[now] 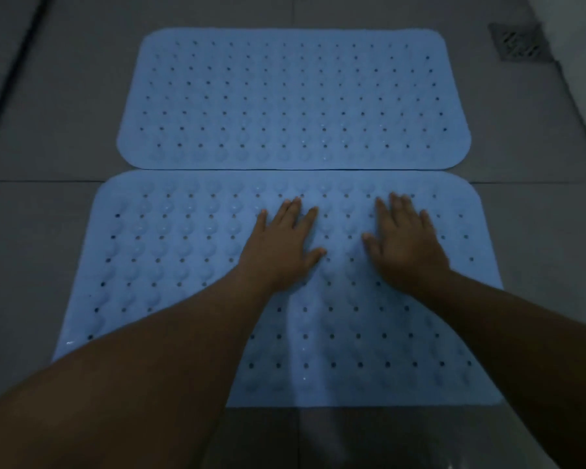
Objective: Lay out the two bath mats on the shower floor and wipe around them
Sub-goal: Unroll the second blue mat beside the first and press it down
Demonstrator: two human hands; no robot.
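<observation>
Two light blue rubber bath mats with rows of small holes lie flat on the grey tiled shower floor (48, 96). The far mat (291, 96) and the near mat (156, 258) run side by side, their long edges touching. My left hand (285, 238) lies palm down on the middle of the near mat, fingers spread. Just to its right, my right hand (403, 242) presses flat on the same mat. Neither hand holds anything. My forearms cover the near mat's lower left and right parts.
A square metal floor drain (518, 40) sits at the far right, beside a lighter wall base. A dark groove (11, 82) runs along the left side of the floor. Grout lines cross the tiles around the mats.
</observation>
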